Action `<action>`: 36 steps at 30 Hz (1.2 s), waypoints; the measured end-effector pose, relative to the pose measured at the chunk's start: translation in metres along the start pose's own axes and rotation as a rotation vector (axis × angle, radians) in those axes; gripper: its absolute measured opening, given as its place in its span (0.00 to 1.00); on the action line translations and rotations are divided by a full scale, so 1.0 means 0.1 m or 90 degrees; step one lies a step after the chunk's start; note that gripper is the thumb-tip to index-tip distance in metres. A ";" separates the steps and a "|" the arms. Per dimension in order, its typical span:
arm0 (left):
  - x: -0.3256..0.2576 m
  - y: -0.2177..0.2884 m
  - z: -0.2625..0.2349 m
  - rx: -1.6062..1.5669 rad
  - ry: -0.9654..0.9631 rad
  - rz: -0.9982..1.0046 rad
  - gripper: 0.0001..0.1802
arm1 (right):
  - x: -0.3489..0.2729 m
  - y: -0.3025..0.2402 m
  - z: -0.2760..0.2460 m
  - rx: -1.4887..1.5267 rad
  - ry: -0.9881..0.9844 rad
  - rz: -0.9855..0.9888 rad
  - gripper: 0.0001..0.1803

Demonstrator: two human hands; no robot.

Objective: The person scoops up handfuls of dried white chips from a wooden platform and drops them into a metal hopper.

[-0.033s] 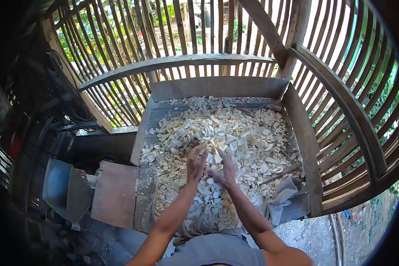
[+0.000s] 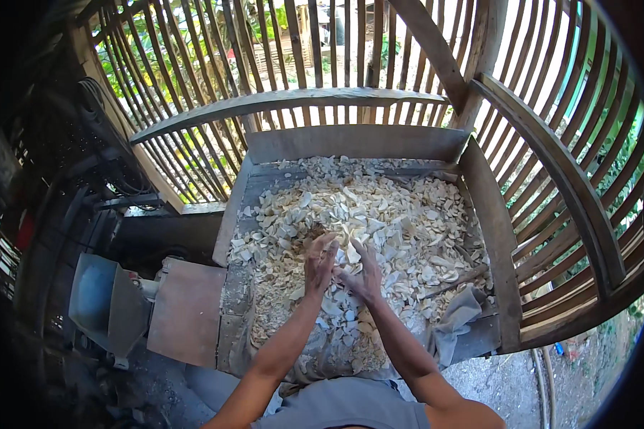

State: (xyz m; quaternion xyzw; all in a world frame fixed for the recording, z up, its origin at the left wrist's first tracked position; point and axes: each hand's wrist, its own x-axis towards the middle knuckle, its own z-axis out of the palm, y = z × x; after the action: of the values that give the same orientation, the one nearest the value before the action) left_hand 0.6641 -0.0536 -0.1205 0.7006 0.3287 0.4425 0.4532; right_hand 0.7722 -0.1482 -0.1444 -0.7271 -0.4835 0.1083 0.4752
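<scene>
A heap of pale dried chips, thin broken slices that look like a dried root, fills a shallow wooden bin. Over the near middle of the heap, my left hand and my right hand are close together, thumbs toward each other. Their fingers curve around a few pale chips between them. Just beyond my left fingertips is a brownish patch among the chips. Exactly how many pieces each hand grips is hidden.
A grey cloth hangs over the bin's near right corner. Left of the bin are a reddish-brown flat panel and a metal hopper. Wooden slat walls enclose the back and right. A hose runs along the floor at right.
The whole view has shifted very slightly. My hands hold nearly the same place and pose over the chips.
</scene>
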 end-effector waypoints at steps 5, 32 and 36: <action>-0.08 0.13 0.08 -0.133 0.096 -0.092 0.21 | 0.07 -0.13 0.14 0.268 0.107 0.020 0.38; -0.18 0.87 -0.57 -0.407 0.263 -0.074 0.17 | 0.10 -0.94 0.45 0.537 0.094 0.018 0.24; -0.14 0.96 -0.97 -0.425 0.282 -0.026 0.18 | 0.18 -1.41 0.58 0.493 0.080 -0.076 0.22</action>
State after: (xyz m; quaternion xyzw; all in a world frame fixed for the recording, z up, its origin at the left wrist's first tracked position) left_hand 0.5752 -0.0677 -0.0163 0.3954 0.2706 0.6563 0.5829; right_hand 0.6605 -0.0880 -0.0572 -0.4699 -0.4179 0.2102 0.7486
